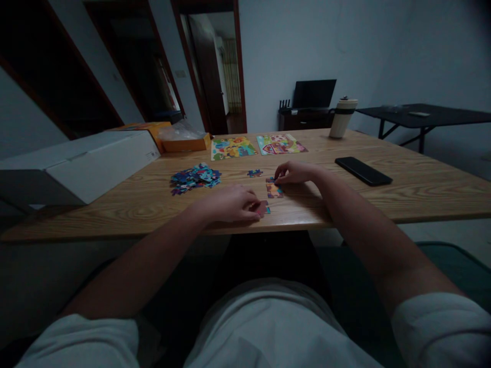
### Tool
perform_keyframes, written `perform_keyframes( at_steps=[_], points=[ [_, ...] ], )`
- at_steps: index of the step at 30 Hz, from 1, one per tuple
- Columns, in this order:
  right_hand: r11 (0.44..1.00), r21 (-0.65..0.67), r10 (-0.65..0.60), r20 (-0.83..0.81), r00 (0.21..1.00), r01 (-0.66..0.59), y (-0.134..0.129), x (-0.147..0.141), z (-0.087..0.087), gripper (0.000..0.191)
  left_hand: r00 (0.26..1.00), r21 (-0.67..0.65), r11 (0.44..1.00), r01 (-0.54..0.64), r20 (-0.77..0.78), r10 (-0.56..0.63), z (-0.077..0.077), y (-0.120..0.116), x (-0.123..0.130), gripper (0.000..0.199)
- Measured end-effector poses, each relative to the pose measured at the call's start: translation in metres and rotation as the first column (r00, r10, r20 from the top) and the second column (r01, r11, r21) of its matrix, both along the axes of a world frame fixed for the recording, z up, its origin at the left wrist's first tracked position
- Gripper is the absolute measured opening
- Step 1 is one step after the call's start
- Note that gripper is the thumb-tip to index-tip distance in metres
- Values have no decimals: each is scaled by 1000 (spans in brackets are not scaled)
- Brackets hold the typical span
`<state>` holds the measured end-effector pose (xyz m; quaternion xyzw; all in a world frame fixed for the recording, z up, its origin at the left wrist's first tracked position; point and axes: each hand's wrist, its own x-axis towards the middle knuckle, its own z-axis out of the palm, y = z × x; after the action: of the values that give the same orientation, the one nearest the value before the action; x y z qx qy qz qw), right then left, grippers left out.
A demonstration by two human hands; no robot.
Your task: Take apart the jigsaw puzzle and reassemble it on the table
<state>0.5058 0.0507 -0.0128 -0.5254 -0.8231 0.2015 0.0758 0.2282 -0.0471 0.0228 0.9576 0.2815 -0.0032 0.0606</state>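
My left hand (pixel 236 203) is near the table's front edge, its thumb and fingers closed on a reddish jigsaw puzzle piece (pixel 262 208) with a bit of blue at its right side. Just beyond it, a small joined section of puzzle (pixel 273 190) in orange and purple lies flat. My right hand (pixel 293 172) rests over the far right corner of that section, fingers bent down onto it; whether they pinch a piece there is hidden. Another blue-purple puzzle piece (pixel 254 174) lies apart, left of my right hand. A heap of loose puzzle pieces (pixel 195 178) sits farther left.
Two colourful picture boards (pixel 233 148) lie toward the back. At the left stand a white box (pixel 95 158) and an orange box (pixel 187 143) with clear plastic on it. A black phone (pixel 362 170) and a cream tumbler (pixel 341 120) are on the right.
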Motion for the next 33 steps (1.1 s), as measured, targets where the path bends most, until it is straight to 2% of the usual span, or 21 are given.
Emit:
perform_keyframes(
  at_steps=[4, 10, 14, 20, 26, 31, 33],
  points=[
    [1000, -10, 10, 4, 1000, -10, -1, -1, 0, 31, 999, 3, 1000, 2, 41, -2, -4, 2, -3, 30],
    [999, -14, 41, 10, 999, -41, -3, -1, 3, 28, 992, -46, 996, -76, 100, 81, -3, 5, -3, 33],
    [999, -24, 21, 8, 1000, -21, -2, -1, 2, 33, 986, 20, 999, -35, 161, 31, -6, 14, -2, 27],
    [1000, -13, 29, 10, 1000, -29, -2, -2, 2, 32, 989, 116, 993, 21, 140, -38, -6, 32, 1, 23],
    [1000, -11, 22, 25, 999, -22, -3, -2, 3, 30, 989, 94, 994, 53, 130, -65, -8, 47, 4, 21],
    [1000, -17, 20, 22, 1000, -19, -4, -3, 4, 28, 982, 26, 990, 136, 130, -138, -9, 56, 8, 28],
    [1000, -13, 22, 16, 1000, -21, -4, -3, 4, 29, 986, 6, 996, 93, 139, -93, -9, 54, 9, 29]
  ],
)
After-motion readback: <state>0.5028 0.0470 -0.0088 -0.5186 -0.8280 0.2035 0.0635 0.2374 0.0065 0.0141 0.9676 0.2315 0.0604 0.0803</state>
